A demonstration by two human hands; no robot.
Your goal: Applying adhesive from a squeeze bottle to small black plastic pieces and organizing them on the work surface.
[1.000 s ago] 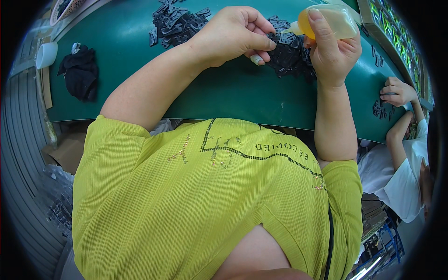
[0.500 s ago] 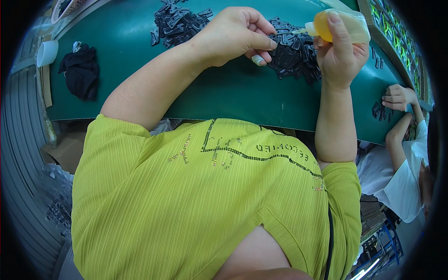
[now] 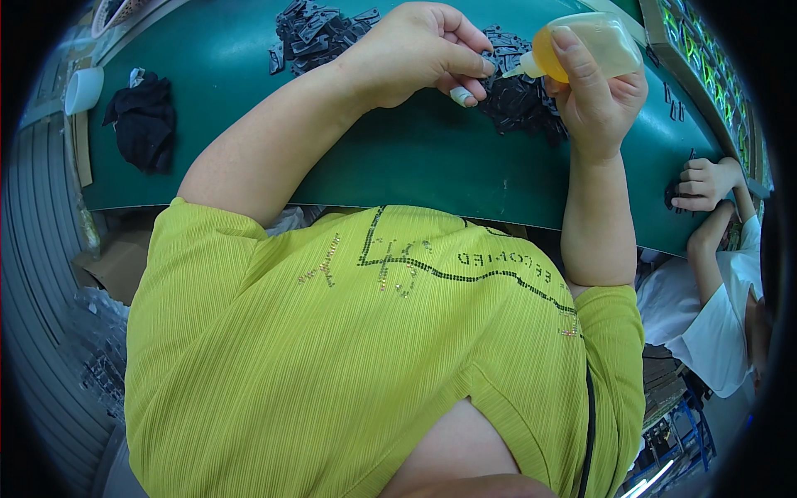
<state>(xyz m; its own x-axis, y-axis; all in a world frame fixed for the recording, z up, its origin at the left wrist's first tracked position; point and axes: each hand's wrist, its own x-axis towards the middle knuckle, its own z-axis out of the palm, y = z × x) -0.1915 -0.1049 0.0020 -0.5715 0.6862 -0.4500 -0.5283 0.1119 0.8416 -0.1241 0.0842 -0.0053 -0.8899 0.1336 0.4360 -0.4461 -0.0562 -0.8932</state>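
Observation:
My right hand [image 3: 604, 104] is wrapped round a clear squeeze bottle [image 3: 599, 43] of yellowish liquid. The bottle is tipped on its side, its thin nozzle pointing left at the fingertips of my left hand [image 3: 427, 51]. Thumb and forefinger of that left hand are pinched together; what they hold is too small and dark against the parts behind to make out. A whitish wrap covers one of its fingertips. Just beyond and below both hands lies a heap of small black plastic parts [image 3: 523, 112], partly hidden by them.
A second heap of black parts [image 3: 311, 37] lies left of it on the green table [image 3: 374, 170]. At far left are a black cloth [image 3: 143, 124] and a white cup [image 3: 84, 91]. On the right, a co-worker's hand [image 3: 704, 184] rests over some black parts.
The bottle has shifted left and tilted, bringing its nozzle tip lower and closer to my left fingertips. At the right, the co-worker's hand has moved over the small parts there.

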